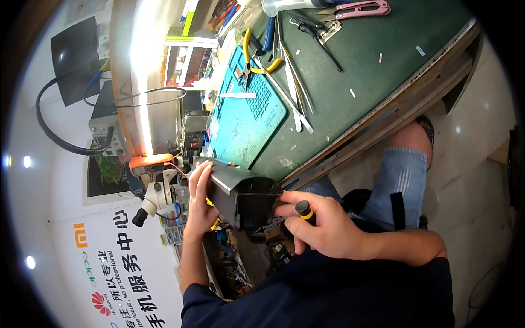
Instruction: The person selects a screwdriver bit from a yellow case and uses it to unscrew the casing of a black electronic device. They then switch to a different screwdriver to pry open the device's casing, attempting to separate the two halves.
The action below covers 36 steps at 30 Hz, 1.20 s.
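top: dark navy short-sleeved shirt (328,290), sleeves ending above the elbows | forearms: uncovered | hands: left hand (200,199) and right hand (322,224) ungloved, no rings or watch visible | legs: light blue faded denim shorts (399,180), knee uncovered | foot: dark sandal (426,127)

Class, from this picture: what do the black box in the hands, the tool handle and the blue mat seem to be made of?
Black box: probably moulded plastic, with a smooth dull sheen. Tool handle in the right hand: black and yellow, likely plastic or rubber. Blue mat: looks like soft matte silicone or rubber, with moulded ridges.
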Each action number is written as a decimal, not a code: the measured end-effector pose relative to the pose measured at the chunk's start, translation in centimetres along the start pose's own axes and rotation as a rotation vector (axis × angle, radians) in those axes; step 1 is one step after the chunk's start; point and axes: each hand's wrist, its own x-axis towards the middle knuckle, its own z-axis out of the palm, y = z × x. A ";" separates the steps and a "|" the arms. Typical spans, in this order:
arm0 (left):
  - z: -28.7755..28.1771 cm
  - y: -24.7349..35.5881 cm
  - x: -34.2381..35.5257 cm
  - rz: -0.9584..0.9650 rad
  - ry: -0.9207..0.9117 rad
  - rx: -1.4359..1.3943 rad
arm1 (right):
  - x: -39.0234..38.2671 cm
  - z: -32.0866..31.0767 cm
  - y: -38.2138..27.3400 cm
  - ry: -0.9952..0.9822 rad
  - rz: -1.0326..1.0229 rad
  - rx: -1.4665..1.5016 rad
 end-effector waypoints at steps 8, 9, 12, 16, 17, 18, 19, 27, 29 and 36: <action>-3.8 -1.8 5.3 0.005 -0.364 -0.317 | 0.8 -0.2 -1.3 -0.075 0.090 0.335; -3.9 -2.0 5.5 -0.001 -0.380 -0.323 | 1.0 -0.3 -1.3 -0.080 0.097 0.304; -4.0 -2.1 6.0 -0.011 -0.400 -0.328 | 1.3 -0.7 -1.2 -0.090 0.100 0.235; -3.1 -2.1 6.3 0.006 -0.345 -0.257 | 1.2 -1.1 -1.5 -0.070 0.120 0.198; -3.0 -2.1 6.5 0.016 -0.334 -0.253 | 1.1 -1.2 -1.8 -0.060 0.141 0.187; -3.0 -2.0 6.6 0.021 -0.327 -0.247 | 0.9 -1.3 -1.7 -0.043 0.110 0.177; -3.0 -1.9 6.6 0.027 -0.320 -0.240 | 0.5 -1.4 -1.5 -0.026 0.078 0.168; -1.3 -2.3 6.0 0.171 -0.123 -0.121 | -0.1 -2.9 -3.2 0.251 -0.751 -0.245; -1.5 -1.7 6.1 0.142 -0.121 -0.102 | -0.3 -2.7 -3.6 0.257 -0.756 -0.121; -0.6 -2.2 6.0 0.130 -0.083 -0.165 | 2.5 -2.2 -4.4 0.328 -1.159 -0.495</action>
